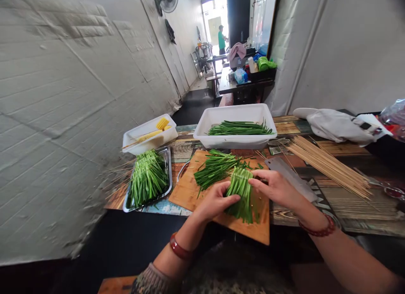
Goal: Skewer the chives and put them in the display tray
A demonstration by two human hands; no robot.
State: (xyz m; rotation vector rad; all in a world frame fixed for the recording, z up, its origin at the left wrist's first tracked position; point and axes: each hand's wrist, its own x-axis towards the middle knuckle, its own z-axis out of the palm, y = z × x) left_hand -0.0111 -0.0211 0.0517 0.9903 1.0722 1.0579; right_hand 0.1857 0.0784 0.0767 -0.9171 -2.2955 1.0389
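Over a wooden cutting board (186, 188), my left hand (218, 199) grips a row of green chives (239, 192) from the left, thumb across the front. My right hand (272, 186) pinches the same row at its upper right edge, near the pale stem ends. A thin skewer seems to cross the stems there, though the fingers partly hide it. Behind the hands, a loose pile of cut chives (217, 167) lies on the board. Left of the board, a metal tray (169, 171) carries skewered chives (148, 178), their stick ends jutting out to the left.
A white tub (234, 141) with more chives stands behind the board; another white tub (148, 144) holds corn pieces (162, 123). Right of the board lie a cleaver (292, 178), a bundle of bamboo skewers (329, 165) and scissors (392, 190). A person (221, 39) stands far back near the doorway.
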